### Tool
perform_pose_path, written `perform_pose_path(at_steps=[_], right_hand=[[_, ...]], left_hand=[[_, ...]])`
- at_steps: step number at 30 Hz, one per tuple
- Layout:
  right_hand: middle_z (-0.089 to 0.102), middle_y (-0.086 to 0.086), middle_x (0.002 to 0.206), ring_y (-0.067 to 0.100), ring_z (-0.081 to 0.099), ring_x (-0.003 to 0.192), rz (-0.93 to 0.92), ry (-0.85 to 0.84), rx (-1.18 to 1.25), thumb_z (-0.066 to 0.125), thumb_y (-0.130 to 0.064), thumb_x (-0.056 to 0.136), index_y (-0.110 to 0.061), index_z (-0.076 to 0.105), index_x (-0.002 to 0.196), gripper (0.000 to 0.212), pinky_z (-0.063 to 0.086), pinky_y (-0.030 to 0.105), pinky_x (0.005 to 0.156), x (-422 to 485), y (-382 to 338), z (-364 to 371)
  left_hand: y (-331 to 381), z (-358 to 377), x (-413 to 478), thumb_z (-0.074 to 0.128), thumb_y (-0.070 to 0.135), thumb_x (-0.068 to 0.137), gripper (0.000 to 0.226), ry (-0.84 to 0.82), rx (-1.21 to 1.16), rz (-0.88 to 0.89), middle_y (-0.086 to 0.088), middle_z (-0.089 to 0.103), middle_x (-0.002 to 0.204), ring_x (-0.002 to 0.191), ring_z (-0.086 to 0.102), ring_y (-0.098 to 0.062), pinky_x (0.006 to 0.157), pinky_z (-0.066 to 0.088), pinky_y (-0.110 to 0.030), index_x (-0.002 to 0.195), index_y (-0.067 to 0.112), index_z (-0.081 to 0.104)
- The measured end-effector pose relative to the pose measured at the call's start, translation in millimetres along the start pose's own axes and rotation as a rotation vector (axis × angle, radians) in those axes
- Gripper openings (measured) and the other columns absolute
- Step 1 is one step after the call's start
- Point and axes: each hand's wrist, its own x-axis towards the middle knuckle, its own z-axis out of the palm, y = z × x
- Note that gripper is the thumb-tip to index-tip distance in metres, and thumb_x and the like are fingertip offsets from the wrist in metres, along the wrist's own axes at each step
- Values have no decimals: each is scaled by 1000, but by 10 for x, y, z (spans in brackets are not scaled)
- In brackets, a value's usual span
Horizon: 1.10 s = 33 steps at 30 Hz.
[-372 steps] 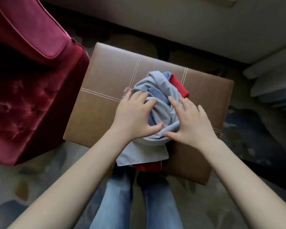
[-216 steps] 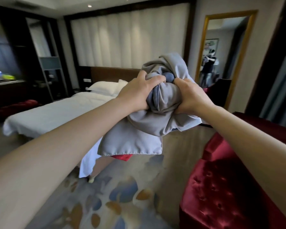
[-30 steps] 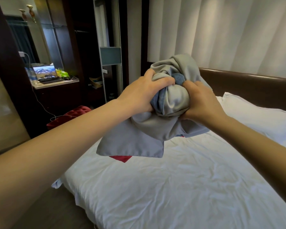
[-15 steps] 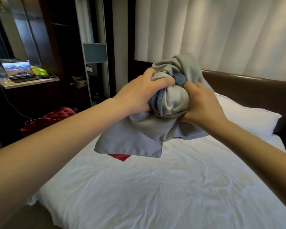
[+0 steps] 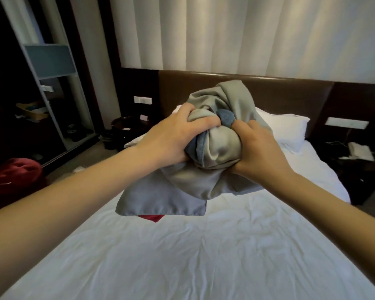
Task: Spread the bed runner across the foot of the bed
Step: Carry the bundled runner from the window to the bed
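1. Grey, bunched into a ball at frame centre: bed runner, up in the air over the white bed, one flat corner and a red scrap hanging at lower left.
2. Gripped from the left by left hand, fingers curled into the folds.
3. Gripped from the right by right hand, fingers curled round the bundle.
4. Behind: white pillow, dark headboard, pale curtain across the top.
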Motion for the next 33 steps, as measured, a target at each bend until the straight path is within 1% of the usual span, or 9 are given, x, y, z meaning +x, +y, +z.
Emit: perform_pose_path(at_steps=[6, 10, 13, 15, 19, 23, 26, 30, 33], right_hand=[[44, 4, 90, 35, 48, 84, 147, -35, -59, 70, -24, 64, -20, 45, 100, 44, 48, 47, 66, -140, -27, 299], [46, 7, 93, 34, 47, 87, 220, -55, -60, 71, -27, 67, -19, 46, 102, 44, 48, 47, 65, -321, 68, 514], [46, 8, 94, 34, 46, 86, 285, -80, -53, 72, -26, 68, -18, 47, 104, 45, 48, 47, 64, -498, 170, 695], [46, 9, 94, 34, 46, 87, 320, -99, -47, 72, -25, 68, -18, 47, 104, 45, 48, 47, 64, -620, 251, 820], [47, 9, 97, 33, 45, 87, 382, -144, -56, 73, -23, 67, -18, 48, 105, 46, 48, 46, 64, -876, 423, 1095], [47, 9, 98, 34, 46, 84, 431, -214, -65, 72, -19, 68, -17, 48, 107, 46, 48, 44, 60, -1143, 600, 1402], [47, 8, 98, 33, 45, 84, 459, -249, -66, 72, -17, 68, -17, 50, 107, 45, 47, 43, 59, -1325, 734, 1644], [47, 6, 98, 33, 45, 85, 497, -297, -60, 71, -16, 68, -18, 50, 107, 44, 46, 41, 57, -1583, 909, 1987], [48, 7, 100, 34, 46, 86, 514, -343, -56, 70, -16, 69, -18, 50, 110, 45, 46, 40, 58, -1797, 1003, 2257]], left_hand=[[-240, 397, 3, 73, 19, 73, 70, -28, -117, 123, -10, 40, 117, 96, 51, -30, 78, 46, -30, 133, 37, 44], [-249, 752, -13, 72, 22, 72, 71, -64, -188, 163, -7, 38, 118, 97, 52, -30, 77, 51, -40, 132, 42, 40], [-194, 1065, -48, 71, 25, 72, 71, -105, -215, 182, -6, 37, 120, 101, 50, -29, 78, 52, -42, 131, 45, 37], [-142, 1267, -88, 65, 29, 73, 68, -125, -231, 173, -4, 36, 121, 100, 50, -29, 76, 53, -41, 131, 48, 35], [-25, 1629, -207, 44, 45, 72, 59, -182, -296, 148, 0, 33, 121, 99, 48, -26, 72, 49, -36, 130, 51, 34], [94, 2069, -323, 42, 51, 77, 55, -277, -395, 81, 4, 34, 121, 95, 43, -16, 72, 40, -30, 131, 47, 38], [148, 2436, -407, 61, 31, 80, 60, -347, -337, 125, -6, 39, 125, 94, 52, -27, 69, 40, -30, 136, 37, 39], [238, 2826, -582, 54, 33, 78, 59, -339, -344, 133, -4, 36, 123, 99, 49, -29, 70, 49, -35, 133, 45, 36], [309, 3158, -753, 63, 23, 79, 62, -399, -359, 130, -11, 39, 123, 98, 50, -34, 68, 51, -40, 134, 40, 40]])
